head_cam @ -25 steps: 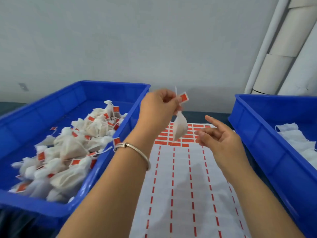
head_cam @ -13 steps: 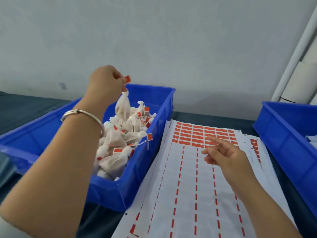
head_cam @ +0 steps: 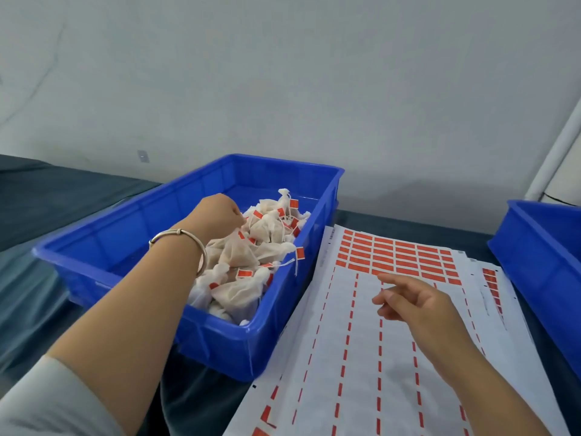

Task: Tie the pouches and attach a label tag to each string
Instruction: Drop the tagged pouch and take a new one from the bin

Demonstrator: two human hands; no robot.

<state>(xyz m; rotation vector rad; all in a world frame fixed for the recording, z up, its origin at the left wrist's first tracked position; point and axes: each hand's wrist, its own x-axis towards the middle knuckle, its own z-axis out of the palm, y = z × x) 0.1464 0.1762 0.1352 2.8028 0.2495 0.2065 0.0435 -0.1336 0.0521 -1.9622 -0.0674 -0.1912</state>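
1. Left hand (head_cam: 220,212) reaches into the blue bin (head_cam: 125,240), fingers curled down over the heap of pouches (head_cam: 251,256); whether it grips one, I cannot tell.
2. The pouches lie tied and red-tagged in the bin's right half, likely the drop spot for finished ones.
3. Right hand (head_cam: 415,302) hovers over the label sheet (head_cam: 361,341), fingers loosely spread, holding nothing, probably poised for the next tag.
4. Unpeeled red labels (head_cam: 396,256) fill the sheet's far rows.
5. A second bin (head_cam: 534,247) sits at right.

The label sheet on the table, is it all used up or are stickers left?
Stickers left: the label sheet keeps several rows of red labels at its far end.
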